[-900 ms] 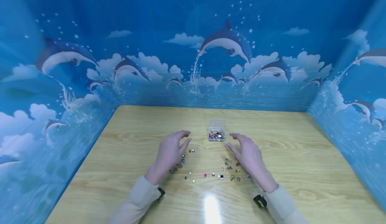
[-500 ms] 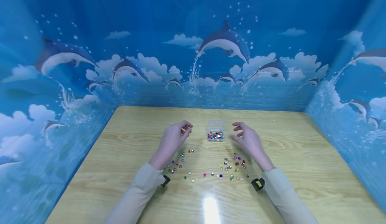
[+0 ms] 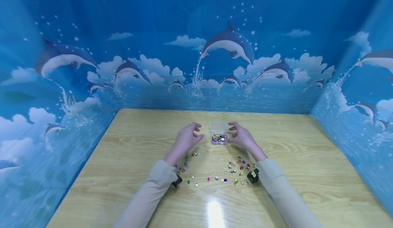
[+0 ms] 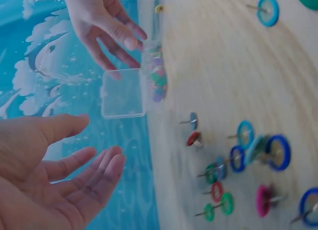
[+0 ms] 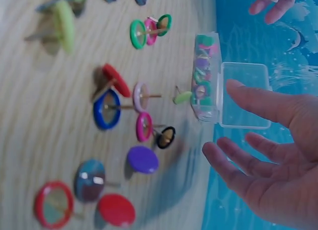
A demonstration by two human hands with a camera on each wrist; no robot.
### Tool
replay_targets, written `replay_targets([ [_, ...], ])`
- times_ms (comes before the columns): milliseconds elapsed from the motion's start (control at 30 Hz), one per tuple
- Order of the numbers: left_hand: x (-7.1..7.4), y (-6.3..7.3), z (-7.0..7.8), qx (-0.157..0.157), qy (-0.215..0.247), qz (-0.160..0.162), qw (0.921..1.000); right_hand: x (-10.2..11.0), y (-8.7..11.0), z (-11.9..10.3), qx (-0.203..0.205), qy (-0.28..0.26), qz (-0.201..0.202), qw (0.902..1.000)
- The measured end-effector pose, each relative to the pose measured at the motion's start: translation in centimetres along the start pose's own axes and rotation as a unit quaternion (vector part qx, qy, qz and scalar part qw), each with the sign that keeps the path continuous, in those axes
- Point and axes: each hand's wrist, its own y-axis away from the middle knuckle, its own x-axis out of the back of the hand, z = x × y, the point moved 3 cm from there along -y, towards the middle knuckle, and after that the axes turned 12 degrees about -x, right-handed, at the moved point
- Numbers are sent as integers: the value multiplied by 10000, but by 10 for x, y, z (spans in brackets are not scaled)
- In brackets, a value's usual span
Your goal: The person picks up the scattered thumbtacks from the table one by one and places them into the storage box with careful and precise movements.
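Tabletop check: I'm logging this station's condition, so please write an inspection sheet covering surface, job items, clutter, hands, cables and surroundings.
Surface: wood-grain table, one patch of glare.
Job items: clear box, lid open, coloured tacks inside; loose tacks scattered on the table.
Clutter: nothing seen beyond loose tacks.
Left hand: holds nothing, apart from the box.
Right hand: holds nothing visible, beside the box; contact unclear.
Cables: nothing seen.
Surroundings: blue dolphin backdrop.
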Motion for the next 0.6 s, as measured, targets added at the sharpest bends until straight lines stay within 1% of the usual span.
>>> replay_targets([
  [167,-11,-2,-4,154,250,-240,9993,-5,-8,2,-115,-32,-106,9999],
  [333,-18,-3,-1,244,585,-403,9972,-7,-10,1,-133,-205,-212,9995],
  [433,-24,-4,-1,270,673,-493,9961,-8,-10,-1,-168,-287,-233,9992],
  [600,-32,-4,-1,332,653,-649,9952,-10,-11,-1,-305,-323,-260,9987],
])
